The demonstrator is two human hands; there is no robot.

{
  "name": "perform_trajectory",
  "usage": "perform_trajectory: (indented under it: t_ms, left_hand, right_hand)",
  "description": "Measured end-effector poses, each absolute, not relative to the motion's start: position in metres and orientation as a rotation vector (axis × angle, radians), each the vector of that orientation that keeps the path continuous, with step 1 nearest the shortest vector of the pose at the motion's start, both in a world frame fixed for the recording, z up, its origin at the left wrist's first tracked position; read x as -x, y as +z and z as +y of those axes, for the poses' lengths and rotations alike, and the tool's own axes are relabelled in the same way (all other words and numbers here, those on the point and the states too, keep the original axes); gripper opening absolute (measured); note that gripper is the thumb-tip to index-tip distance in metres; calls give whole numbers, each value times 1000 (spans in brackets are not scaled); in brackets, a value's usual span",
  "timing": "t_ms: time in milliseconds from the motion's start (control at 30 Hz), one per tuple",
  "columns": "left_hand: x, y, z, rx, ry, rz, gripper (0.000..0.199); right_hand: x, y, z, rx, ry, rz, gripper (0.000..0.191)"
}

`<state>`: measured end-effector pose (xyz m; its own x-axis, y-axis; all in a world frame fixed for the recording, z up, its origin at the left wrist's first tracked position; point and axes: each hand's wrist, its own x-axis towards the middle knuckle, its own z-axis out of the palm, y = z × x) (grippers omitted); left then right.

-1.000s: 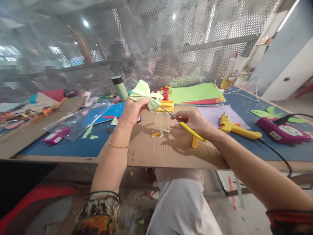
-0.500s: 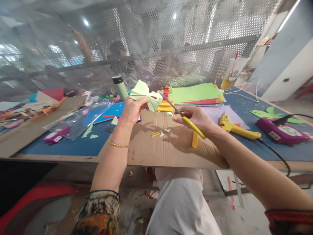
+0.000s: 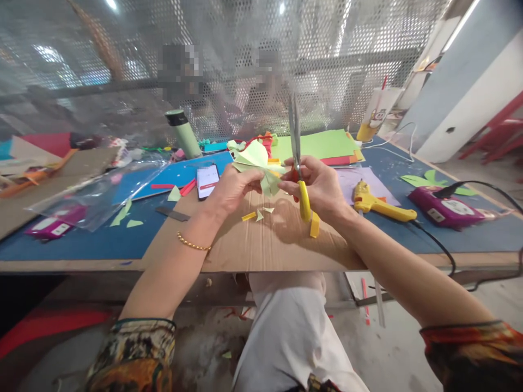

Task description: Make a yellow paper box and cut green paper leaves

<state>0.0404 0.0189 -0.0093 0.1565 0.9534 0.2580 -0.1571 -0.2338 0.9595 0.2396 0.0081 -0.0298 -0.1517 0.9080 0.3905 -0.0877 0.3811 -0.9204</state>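
A folded light green paper piece (image 3: 254, 154) is pinched in my left hand (image 3: 235, 188), above the brown cardboard (image 3: 245, 253). My right hand (image 3: 316, 185) is closed round the scissors (image 3: 302, 198), whose yellow handle hangs down and whose blades point up, away from the paper. The fingertips of my right hand are at the paper's right edge; whether they grip it is hard to tell. Small green scraps (image 3: 260, 215) and a yellow strip (image 3: 248, 216) lie on the cardboard below, with another yellow piece (image 3: 314, 225) under my right hand.
A yellow glue gun (image 3: 382, 207) and a purple power socket (image 3: 445, 207) are at the right. Behind stand a green bottle (image 3: 183, 133) and a drink cup (image 3: 373, 117). Green sheets (image 3: 318, 146) lie at the back, a phone (image 3: 208, 181) and plastic bag (image 3: 102, 190) at the left.
The scissors have swung from pointing at the paper to pointing upward. My right hand has moved closer to my left hand and the paper. The view has shifted, and the phone now shows.
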Motion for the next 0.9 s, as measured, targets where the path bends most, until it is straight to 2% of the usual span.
perform_trajectory:
  t_ms: [200, 533, 700, 900]
  left_hand:
    - [-40, -8, 16, -1471, 1325, 848, 16]
    - [-37, -8, 18, -1521, 1304, 816, 19]
    - [-35, -8, 18, -1543, 1278, 770, 18]
    - [-37, -7, 16, -1483, 1275, 721, 27]
  right_hand:
    - [-236, -28, 2, 811, 1085, -1468, 64]
    - [-239, -18, -3, 851, 1142, -1438, 52]
    - [-239, -16, -5, 852, 1188, -1436, 53]
    - [-239, -15, -6, 858, 1230, -1408, 55]
